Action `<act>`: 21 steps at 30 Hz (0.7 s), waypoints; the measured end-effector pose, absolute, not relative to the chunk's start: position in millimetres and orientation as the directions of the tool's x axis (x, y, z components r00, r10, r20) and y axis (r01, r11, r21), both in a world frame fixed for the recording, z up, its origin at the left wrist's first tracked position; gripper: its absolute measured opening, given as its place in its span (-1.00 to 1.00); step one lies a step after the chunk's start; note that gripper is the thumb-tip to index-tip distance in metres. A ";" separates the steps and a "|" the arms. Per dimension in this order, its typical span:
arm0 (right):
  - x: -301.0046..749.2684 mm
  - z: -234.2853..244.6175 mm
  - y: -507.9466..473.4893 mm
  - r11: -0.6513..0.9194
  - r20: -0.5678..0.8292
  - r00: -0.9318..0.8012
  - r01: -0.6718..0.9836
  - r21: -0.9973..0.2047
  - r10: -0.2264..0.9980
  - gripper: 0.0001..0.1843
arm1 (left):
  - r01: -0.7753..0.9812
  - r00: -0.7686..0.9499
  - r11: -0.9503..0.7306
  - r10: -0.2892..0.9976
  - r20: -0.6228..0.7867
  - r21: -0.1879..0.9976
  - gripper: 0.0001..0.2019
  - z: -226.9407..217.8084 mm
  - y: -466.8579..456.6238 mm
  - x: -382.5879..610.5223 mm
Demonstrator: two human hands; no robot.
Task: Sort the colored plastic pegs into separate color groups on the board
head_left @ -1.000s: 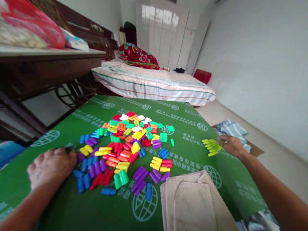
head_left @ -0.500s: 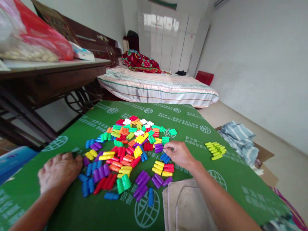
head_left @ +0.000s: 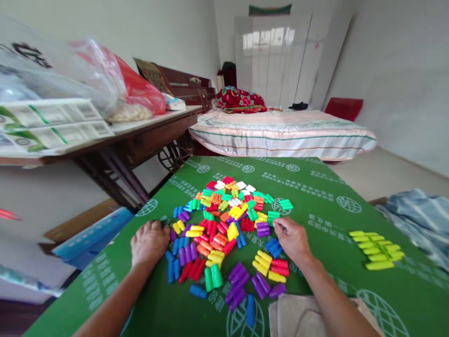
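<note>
A heap of small coloured plastic pieces (head_left: 228, 224) lies on a green printed table cover (head_left: 315, 196). My left hand (head_left: 150, 242) rests knuckles up at the heap's left edge, fingers curled, touching blue and purple pieces. My right hand (head_left: 293, 238) is at the heap's right side, its fingertips pinched next to a green piece (head_left: 272, 216) and a purple one (head_left: 263, 229); whether it holds anything is hidden. A separate row of yellow-green pieces (head_left: 377, 250) lies far right on the cover.
A folded beige towel (head_left: 301, 313) lies at the near edge. To the left stands a dark wooden table (head_left: 140, 140) with bags and boxes. A bed (head_left: 280, 131) is behind. Blue-grey cloth (head_left: 417, 215) lies at the right.
My right hand left the yellow-green row, crossed left to the heap and now pinches at its right edge. The view has swung left. My left hand stayed put.
</note>
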State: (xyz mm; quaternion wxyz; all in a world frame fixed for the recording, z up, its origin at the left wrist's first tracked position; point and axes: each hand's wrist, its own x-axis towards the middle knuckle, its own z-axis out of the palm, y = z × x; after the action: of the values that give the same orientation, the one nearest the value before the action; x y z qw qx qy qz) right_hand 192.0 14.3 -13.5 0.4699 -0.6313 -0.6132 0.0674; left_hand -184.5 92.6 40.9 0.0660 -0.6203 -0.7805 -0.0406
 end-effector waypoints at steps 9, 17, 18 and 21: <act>190.3 -20.5 12.2 0.161 0.444 0.220 0.723 -0.672 0.868 -0.72 | 0.972 -0.234 0.229 0.949 0.212 0.048 -0.55 32.4 89.2 -189.7; 191.9 -28.7 12.1 0.145 0.449 0.221 0.748 -0.648 0.866 -0.68 | 0.964 -0.260 0.245 0.949 0.177 0.105 -0.59 33.3 87.5 -201.7; 192.0 -29.4 12.3 0.141 0.453 0.220 0.758 -0.637 0.864 -0.68 | 0.963 -0.261 0.245 0.952 0.157 0.115 -0.62 36.1 89.2 -203.8; 193.4 -32.4 13.7 0.149 0.480 0.201 0.790 -0.595 0.854 -0.69 | 0.956 -0.270 0.253 0.957 0.105 0.150 -0.69 49.6 97.1 -205.1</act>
State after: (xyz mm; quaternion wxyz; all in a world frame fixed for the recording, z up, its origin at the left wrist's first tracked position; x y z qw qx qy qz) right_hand 193.4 13.7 -32.4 0.4200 -0.6512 -0.6310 0.0383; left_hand -205.1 97.1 49.6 -0.0038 -0.6042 -0.7915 -0.0921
